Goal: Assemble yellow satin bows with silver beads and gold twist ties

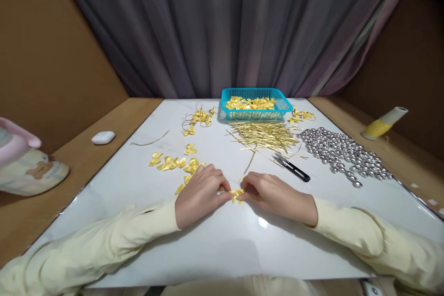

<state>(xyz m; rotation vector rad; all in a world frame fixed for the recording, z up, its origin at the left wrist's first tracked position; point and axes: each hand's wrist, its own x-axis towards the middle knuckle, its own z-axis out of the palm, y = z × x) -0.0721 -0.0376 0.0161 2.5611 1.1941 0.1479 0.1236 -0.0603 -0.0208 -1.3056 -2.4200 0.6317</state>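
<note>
Close to the front of the white table, a small yellow ribbon bow (237,195) is pinched between my two hands. My left hand (204,193) grips its left side with thumb and fingertips. On its right side, the closed fingers of my right hand (274,194) hold it too, hiding part of the bow. A gold wire tie (248,164) runs from near my right fingertips toward the pile of gold ties (265,136). Several loose yellow bows (169,163) lie beyond and left of my left hand. Black thread snips (292,167) rest beyond my right hand.
A blue basket (256,114) of yellow bows stands at the back. Silver beads (343,150) spread over the right side. Bows with wire loops (203,116) lie at the back left. A white case (103,137), a cup (31,171) and a yellow-and-white tube (383,123) flank the table.
</note>
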